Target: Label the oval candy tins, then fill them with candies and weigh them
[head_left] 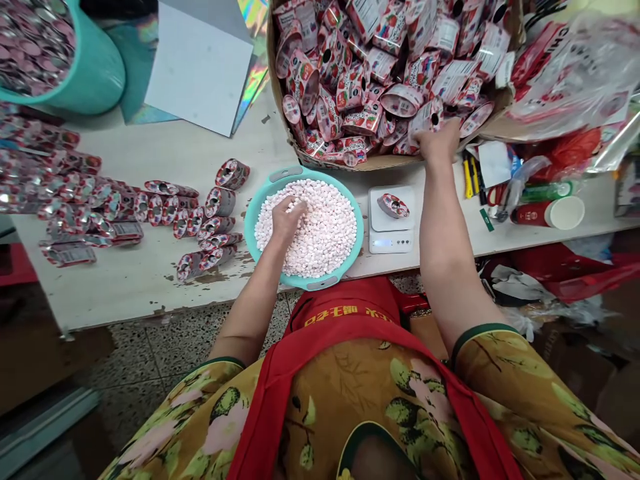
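Observation:
My left hand (pixel 289 219) is in the turquoise basin (pixel 251 241), its fingers curled around some small pale pink candies (pixel 320 233). At the near edge of a cardboard box (pixel 393 162), my right hand (pixel 440 140) has its thumb and fingers closed on a red-and-white printed candy container (pixel 426 117). The box is heaped with similar containers (pixel 350 87). Between my arms, a white kitchen scale (pixel 391 239) with a lit display bears one printed container (pixel 393 206).
Rows of printed containers (pixel 219 201) stand on the white table (pixel 115 287) at left. Behind them is a turquoise bucket (pixel 100 67) of round pink-silver pieces, beside a white sheet (pixel 200 67). At right lie a yellow cutter (pixel 467 175), a paper cup (pixel 550 214) and plastic bags (pixel 575 73).

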Action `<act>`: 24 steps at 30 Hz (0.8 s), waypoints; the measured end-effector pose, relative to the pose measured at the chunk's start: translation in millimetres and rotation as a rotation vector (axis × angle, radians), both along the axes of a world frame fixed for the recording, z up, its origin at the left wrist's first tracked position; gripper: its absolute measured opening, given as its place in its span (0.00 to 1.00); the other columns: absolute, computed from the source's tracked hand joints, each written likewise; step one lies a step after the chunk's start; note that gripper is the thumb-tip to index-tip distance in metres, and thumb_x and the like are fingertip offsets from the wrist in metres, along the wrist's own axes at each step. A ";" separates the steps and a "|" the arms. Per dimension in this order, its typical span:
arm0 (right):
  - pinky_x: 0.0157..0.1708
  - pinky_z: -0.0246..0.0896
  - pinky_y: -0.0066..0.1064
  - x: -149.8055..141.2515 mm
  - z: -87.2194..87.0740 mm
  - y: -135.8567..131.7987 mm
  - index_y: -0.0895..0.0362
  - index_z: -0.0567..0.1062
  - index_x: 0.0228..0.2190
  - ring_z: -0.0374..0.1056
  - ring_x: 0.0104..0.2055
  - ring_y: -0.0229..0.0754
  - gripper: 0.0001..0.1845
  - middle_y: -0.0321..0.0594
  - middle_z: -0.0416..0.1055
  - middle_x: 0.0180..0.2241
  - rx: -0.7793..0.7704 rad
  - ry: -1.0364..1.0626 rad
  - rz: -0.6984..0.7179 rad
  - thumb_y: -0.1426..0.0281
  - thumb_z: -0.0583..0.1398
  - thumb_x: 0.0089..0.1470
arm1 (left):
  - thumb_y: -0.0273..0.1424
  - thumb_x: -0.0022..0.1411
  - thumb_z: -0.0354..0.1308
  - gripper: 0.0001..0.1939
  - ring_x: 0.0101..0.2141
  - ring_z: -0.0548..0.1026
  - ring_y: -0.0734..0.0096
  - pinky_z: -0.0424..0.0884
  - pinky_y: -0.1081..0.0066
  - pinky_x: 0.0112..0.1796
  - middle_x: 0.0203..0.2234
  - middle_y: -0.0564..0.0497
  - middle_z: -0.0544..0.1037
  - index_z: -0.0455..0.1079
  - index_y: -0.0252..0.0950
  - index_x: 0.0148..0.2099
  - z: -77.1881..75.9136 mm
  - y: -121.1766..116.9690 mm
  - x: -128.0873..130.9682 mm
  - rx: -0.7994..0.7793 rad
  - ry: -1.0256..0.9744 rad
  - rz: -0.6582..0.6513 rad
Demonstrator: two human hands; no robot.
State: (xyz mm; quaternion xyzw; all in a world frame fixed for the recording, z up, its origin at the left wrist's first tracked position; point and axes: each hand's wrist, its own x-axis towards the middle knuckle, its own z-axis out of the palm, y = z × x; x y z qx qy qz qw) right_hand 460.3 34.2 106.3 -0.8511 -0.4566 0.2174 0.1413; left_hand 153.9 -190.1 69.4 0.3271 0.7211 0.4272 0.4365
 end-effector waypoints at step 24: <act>0.56 0.67 0.45 -141.9 33.0 -214.6 0.51 0.76 0.45 0.74 0.51 0.49 0.23 0.40 0.77 0.48 0.215 0.870 0.688 0.64 0.67 0.44 | 0.52 0.63 0.58 0.23 0.21 0.72 0.74 0.63 0.75 0.18 0.21 0.52 0.69 0.66 0.38 0.30 112.3 8.1 5.0 0.184 -0.655 0.206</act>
